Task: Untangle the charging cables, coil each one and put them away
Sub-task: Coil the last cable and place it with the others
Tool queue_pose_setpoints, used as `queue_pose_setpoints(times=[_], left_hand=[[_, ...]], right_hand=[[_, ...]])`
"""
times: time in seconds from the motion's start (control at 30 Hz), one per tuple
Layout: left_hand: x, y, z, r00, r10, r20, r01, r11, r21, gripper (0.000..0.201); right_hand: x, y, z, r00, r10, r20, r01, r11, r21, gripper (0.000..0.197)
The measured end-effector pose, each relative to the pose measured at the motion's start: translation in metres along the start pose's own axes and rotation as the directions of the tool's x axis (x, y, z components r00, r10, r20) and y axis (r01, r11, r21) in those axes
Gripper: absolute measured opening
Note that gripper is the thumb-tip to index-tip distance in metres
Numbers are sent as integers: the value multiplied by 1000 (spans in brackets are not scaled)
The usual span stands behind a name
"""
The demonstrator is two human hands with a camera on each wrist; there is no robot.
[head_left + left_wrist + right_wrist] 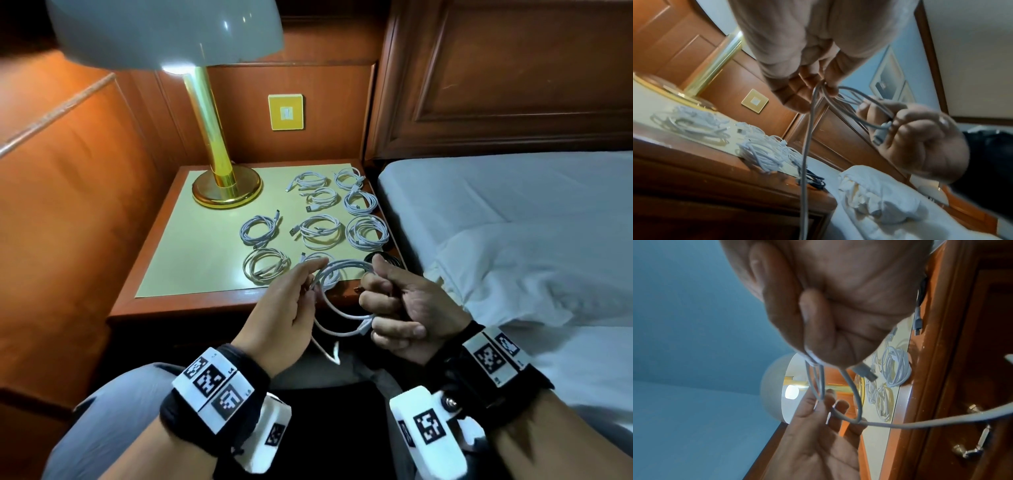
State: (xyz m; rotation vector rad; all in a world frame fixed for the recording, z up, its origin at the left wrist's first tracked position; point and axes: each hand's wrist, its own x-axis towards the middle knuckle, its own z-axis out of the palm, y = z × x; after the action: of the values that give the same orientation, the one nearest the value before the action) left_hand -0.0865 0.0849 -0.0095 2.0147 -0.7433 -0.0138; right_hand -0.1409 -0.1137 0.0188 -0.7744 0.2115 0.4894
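A white charging cable (346,263) hangs in a few loops between my two hands, in front of the nightstand (191,246). My right hand (373,291) grips the gathered loops with curled fingers, and the cable's plug (865,371) sticks out of the fist. My left hand (308,284) pinches a strand (807,146) that runs down from its fingertips, with the other fingers fairly straight. The loose tail (329,353) dangles toward my lap. Several coiled white cables (322,231) lie in rows on the nightstand top.
A brass lamp (219,164) with a white shade stands at the nightstand's back left. A coiled black cable (385,257) lies at the front right corner, just past my right hand. The bed (513,222) with white linen is to the right. A drawer handle (970,443) shows below.
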Motion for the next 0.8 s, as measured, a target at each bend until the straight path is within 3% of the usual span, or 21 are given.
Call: queue_pose_setpoints(times=[0.1, 0.17, 0.27, 0.33, 0.4, 0.53, 0.67, 0.8], left_hand=[[2, 4, 1, 993, -113, -22, 102, 952, -288, 37], [2, 8, 2, 990, -144, 2, 135, 925, -355, 40], [2, 4, 5, 995, -88, 41, 93, 987, -129, 46], [3, 2, 7, 994, -97, 57, 101, 992, -78, 49], [3, 1, 7, 992, -109, 60, 110, 994, -13, 57], [3, 0, 6, 997, -1, 71, -7, 994, 111, 62], [3, 0, 6, 995, 55, 86, -66, 989, 135, 66], [5, -3, 1, 994, 107, -17, -106, 994, 34, 47]], right_hand=[[2, 0, 0, 998, -42, -36, 42, 999, -9, 41], [3, 0, -1, 998, -57, -31, 56, 998, -2, 40], [4, 3, 1, 998, -60, -22, 59, 998, -23, 37], [6, 6, 1, 998, -44, -41, 40, 996, -75, 31], [8, 7, 1, 993, -30, -111, 13, 989, -145, 24], [9, 7, 1, 974, -23, -224, -30, 973, -227, 27], [10, 12, 6, 978, -61, -202, -3, 953, -303, 36], [5, 4, 4, 984, -74, -162, 48, 986, -162, 36]])
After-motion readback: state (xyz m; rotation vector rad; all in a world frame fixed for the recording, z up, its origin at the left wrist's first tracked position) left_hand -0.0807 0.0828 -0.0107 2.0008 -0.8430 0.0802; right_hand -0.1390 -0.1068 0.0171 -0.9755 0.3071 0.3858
